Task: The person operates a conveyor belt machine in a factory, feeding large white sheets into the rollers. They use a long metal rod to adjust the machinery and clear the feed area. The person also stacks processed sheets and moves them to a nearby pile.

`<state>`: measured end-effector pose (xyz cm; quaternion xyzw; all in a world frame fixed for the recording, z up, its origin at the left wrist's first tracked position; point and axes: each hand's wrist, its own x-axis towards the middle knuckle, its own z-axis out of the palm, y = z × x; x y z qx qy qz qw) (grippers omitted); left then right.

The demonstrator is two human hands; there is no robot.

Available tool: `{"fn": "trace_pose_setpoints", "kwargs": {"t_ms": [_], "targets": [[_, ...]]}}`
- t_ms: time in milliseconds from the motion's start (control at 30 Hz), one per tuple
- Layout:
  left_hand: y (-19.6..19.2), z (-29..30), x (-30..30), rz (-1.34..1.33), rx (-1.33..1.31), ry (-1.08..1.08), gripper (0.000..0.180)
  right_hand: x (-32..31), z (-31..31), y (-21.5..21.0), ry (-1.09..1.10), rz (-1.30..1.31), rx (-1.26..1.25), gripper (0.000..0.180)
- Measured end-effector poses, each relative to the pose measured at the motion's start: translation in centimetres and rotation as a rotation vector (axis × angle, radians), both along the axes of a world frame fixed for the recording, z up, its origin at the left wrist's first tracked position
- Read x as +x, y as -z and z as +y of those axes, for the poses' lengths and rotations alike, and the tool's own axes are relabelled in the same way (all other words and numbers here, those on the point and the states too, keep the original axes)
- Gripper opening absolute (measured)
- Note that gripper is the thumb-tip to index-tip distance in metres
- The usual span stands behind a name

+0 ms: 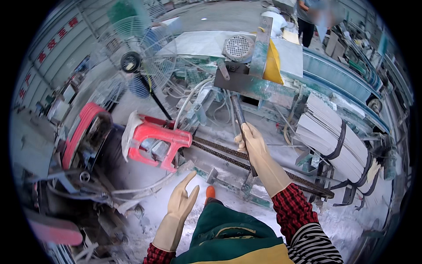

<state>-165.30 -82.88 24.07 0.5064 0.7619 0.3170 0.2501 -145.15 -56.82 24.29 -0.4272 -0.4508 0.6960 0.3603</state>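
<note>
My right hand [259,152], in a cream rubber glove, is wrapped round a dark metal bar [238,110]. The bar's upper end meets the lower edge of a green-stained machine head [255,90]; I cannot tell whether it is fixed there. Its lower end passes in front of a long roller chain [224,154], which runs from a red plastic chair-like frame [160,141] toward the lower right. Gloved the same way, my left hand [179,207] is held out with fingers apart and nothing in it, below the red frame.
At the upper left stands a large wire-cage fan [136,53]. A strapped stack of pale sheets [334,141] leans at the right. Another red guard [85,132] is on the left. Beyond the blue machine bed [338,75], a person [306,22] stands. White powder covers the floor [176,237].
</note>
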Motion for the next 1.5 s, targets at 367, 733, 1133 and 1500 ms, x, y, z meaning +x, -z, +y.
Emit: {"fn": "trace_pose_setpoints", "kwargs": {"t_ms": [367,733,1133,1500], "targets": [[-0.1,24.0,-12.4,-0.294,0.096,0.386,0.061,-3.3,3.7,-5.7,0.192,-0.107,-0.045,0.048],[-4.0,35.5,-7.9,-1.059,0.064,0.506,0.066,-4.8,4.3,-6.0,0.173,-0.266,-0.132,0.049],[-5.2,39.8,-0.6,-1.468,0.162,0.223,0.056,-3.7,7.5,-7.5,-0.148,-0.619,0.069,0.041],[-7.9,39.9,2.0,-1.546,0.193,-0.02,0.046,-1.4,7.8,-7.1,-0.299,-1.02,1.06,0.017]]}}
